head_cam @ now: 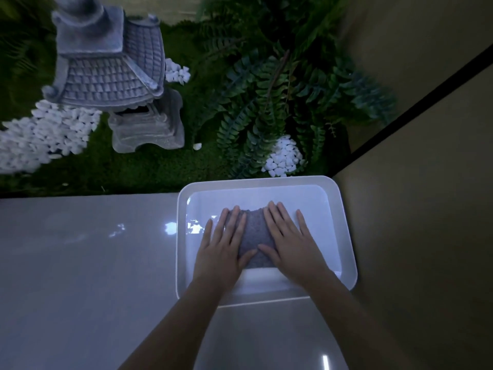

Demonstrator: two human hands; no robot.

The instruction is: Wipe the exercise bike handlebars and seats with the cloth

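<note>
1. Your grey textured cloth (252, 237) lies in the middle of the white rectangular plastic tray (345, 236), probably so you can soak or flatten it before wiping.
2. Your left hand (222, 245) and right hand (288, 243) press it flat with straight fingers, gripping nothing.
3. No exercise bike shows; a grey stone pagoda lantern (112, 62) stands beyond the tray.

Dim room, light low & bluish. Below me is a glossy grey surface (80, 263) w/ small bright reflections. Beyond its far edge there's a green moss bed (160, 166) w/ a grey stone pagoda lantern (112, 62), white pebbles (40, 140) in patches, and ferns (266, 102) mid-frame. Beige wall (426, 209) on my right, black strip (416, 102) running diagonally across it.
</note>
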